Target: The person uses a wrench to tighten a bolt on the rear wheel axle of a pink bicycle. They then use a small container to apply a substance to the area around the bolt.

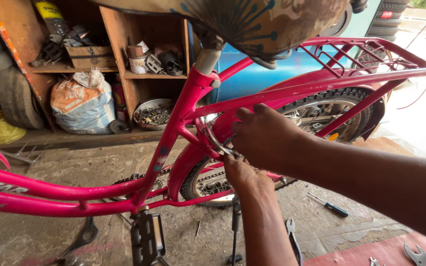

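Both hands meet at the rear of a pink bike point(173, 123), just behind its seat tube. The right hand point(267, 135) comes in from the right, knuckles up, its fingers curled down and closed over a thin metal ring point(213, 138) — a bright wire loop beside the rear mudguard point(193, 160). What exactly they pinch is hidden under the hand. The left hand point(242, 175) rises from below, just under the right one and touching it; its fingers are bent up against the same spot, closed, though their tips cannot be seen and I cannot tell what they grip.

Right behind the fingers sits the rear wheel point(321, 106), with the chain point(213, 180) just below them. Above them is the patterned saddle point(252, 22), and up to the right the pink carrier rack point(371, 54). Down and left of the fingers hangs a black pedal point(146, 236).

On the floor below the hands lie pliers point(292, 236), a small screwdriver point(329, 205) to the right, and — at the lower right corner — a spanner point(416, 255). Well left of the fingers, wooden shelves point(119, 34) hold boxes and parts, with a white sack point(82, 103) and a bowl of bolts point(154, 114) beneath.
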